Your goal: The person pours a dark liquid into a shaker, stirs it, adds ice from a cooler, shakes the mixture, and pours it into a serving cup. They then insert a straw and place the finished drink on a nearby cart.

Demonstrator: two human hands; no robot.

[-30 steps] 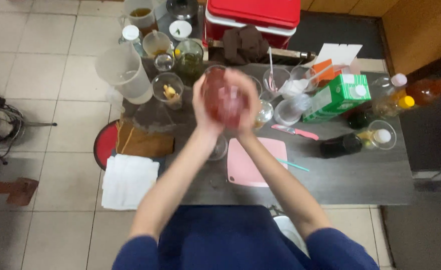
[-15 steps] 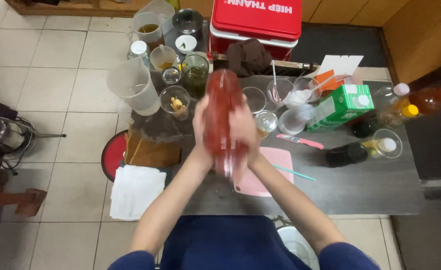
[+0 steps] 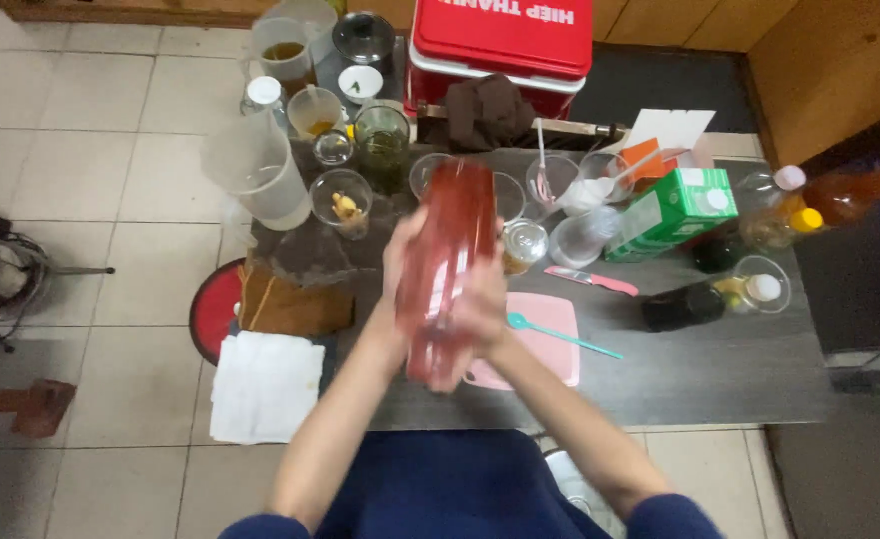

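Tilted further since before, red shaker [image 3: 447, 268] clasped between both hands [image 3: 440, 299], above pink cutting board [image 3: 535, 334], crowded table edge [image 3: 600, 404] near

- Green and white cardboard carton [image 3: 671, 212] with a white round cap: stands on the dark table, right of centre, tilted, just right of the clear glass cups
- Red plastic cooler box [image 3: 505, 45] with white lettering on its lid: far edge of the table, top centre; a dark cloth lies against its front
- Clear plastic bottle with pink cap [image 3: 771, 195]: just right of the carton; label too blurred to tell
- Amber plastic bottle with yellow cap [image 3: 839, 205]: far right, lying tilted
- Dark bottle with white cap [image 3: 704, 302]: on its side, below the carton
- No screens or signs visible
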